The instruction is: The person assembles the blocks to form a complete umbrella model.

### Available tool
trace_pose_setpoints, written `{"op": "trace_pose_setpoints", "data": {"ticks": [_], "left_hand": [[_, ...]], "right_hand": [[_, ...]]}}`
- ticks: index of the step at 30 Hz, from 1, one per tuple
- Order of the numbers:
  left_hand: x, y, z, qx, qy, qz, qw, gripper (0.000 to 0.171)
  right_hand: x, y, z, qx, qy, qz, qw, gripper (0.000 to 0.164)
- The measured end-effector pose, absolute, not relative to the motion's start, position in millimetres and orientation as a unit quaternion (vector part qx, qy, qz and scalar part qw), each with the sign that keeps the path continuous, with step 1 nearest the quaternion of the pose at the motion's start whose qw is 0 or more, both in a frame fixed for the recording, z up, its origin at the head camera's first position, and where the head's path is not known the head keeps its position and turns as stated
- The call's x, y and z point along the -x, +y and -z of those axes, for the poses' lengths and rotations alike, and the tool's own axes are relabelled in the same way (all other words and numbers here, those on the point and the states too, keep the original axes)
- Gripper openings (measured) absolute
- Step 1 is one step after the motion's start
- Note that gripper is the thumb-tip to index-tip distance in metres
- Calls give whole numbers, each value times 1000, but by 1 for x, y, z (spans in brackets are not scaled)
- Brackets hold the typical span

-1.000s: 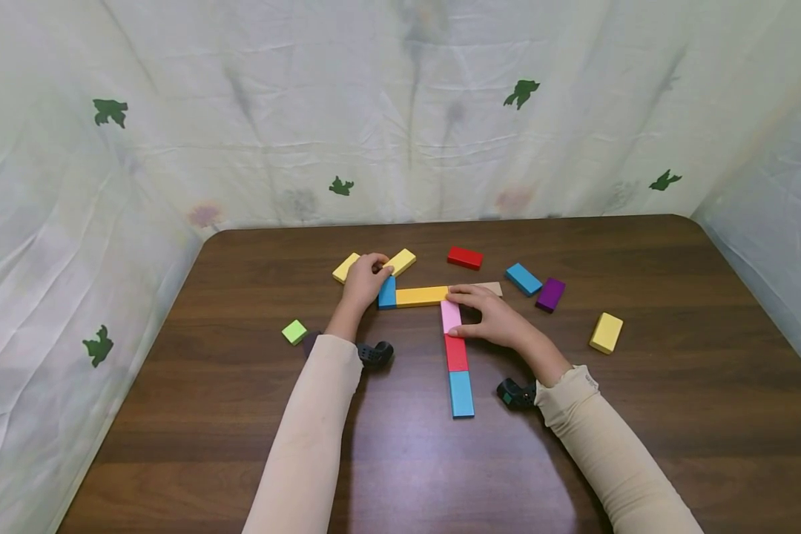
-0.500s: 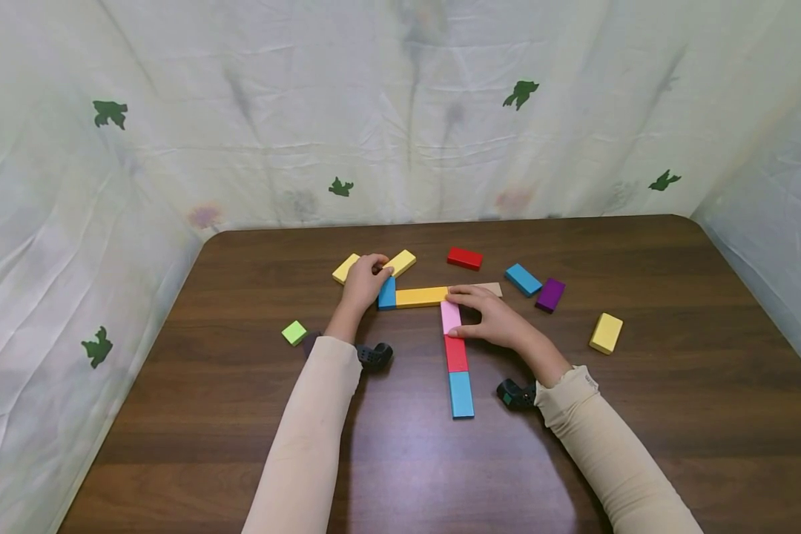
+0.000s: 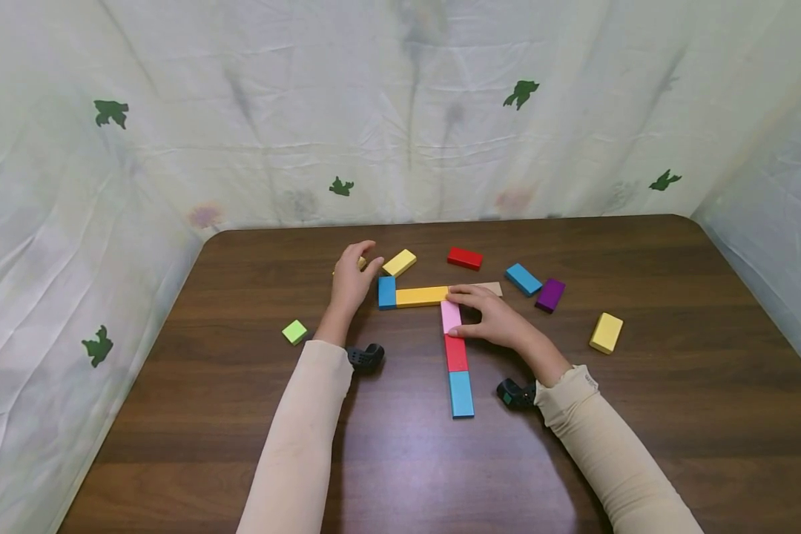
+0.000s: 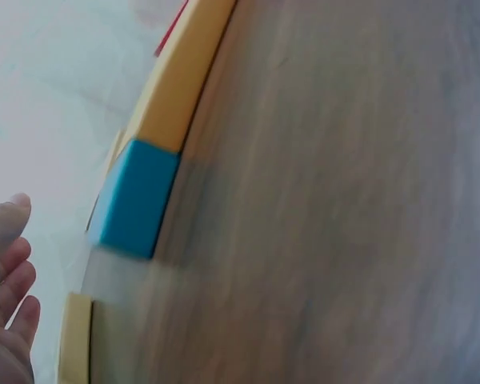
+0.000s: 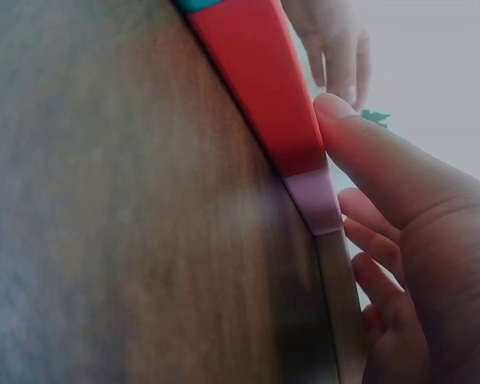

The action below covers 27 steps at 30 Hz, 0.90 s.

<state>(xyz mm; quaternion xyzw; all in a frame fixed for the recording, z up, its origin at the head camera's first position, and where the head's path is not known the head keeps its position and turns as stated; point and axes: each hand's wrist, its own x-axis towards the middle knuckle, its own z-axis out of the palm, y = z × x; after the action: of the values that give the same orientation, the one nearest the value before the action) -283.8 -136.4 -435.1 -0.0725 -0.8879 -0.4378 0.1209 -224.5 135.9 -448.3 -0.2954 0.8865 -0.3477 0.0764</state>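
Observation:
My left hand (image 3: pixel 351 282) is raised just left of a blue block (image 3: pixel 387 292), fingers parted and holding nothing. It partly hides a yellow block (image 3: pixel 362 262) behind it. From the blue block, an orange-yellow block (image 3: pixel 420 297) and a tan block (image 3: pixel 490 288) run rightward in a row. A column of pink (image 3: pixel 450 317), red (image 3: pixel 457 354) and light blue (image 3: pixel 461 394) blocks comes down from that row. My right hand (image 3: pixel 490 315) rests over the pink block, thumb at its seam with the red block (image 5: pixel 260 80), fingertips by the row.
Loose blocks lie around: another yellow one (image 3: pixel 399 262) and a red one (image 3: pixel 465 258) at the back, blue (image 3: pixel 523 279), purple (image 3: pixel 550 295) and yellow (image 3: pixel 606 333) to the right, lime green (image 3: pixel 294 331) to the left. A pale cloth (image 3: pixel 400 133) hangs behind the wooden table (image 3: pixel 207 415).
My left hand has let go of the blue block and moved slightly left and away, its fingers opening. The right hand and the blocks stay where they were.

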Motion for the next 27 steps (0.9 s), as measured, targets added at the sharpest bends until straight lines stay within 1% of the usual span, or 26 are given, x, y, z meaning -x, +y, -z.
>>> {"op": "trace_pose_setpoints", "data": {"ticks": [8, 15, 27], "left_hand": [[284, -158, 435, 47, -889, 442, 113, 46], [283, -171, 440, 30, -905, 416, 82, 50], [277, -186, 441, -3, -924, 379, 50, 50]], "right_hand": [[225, 136, 448, 295, 886, 350, 78, 69], [224, 137, 447, 294, 886, 350, 75, 69], [224, 136, 447, 294, 886, 351, 76, 68]]}}
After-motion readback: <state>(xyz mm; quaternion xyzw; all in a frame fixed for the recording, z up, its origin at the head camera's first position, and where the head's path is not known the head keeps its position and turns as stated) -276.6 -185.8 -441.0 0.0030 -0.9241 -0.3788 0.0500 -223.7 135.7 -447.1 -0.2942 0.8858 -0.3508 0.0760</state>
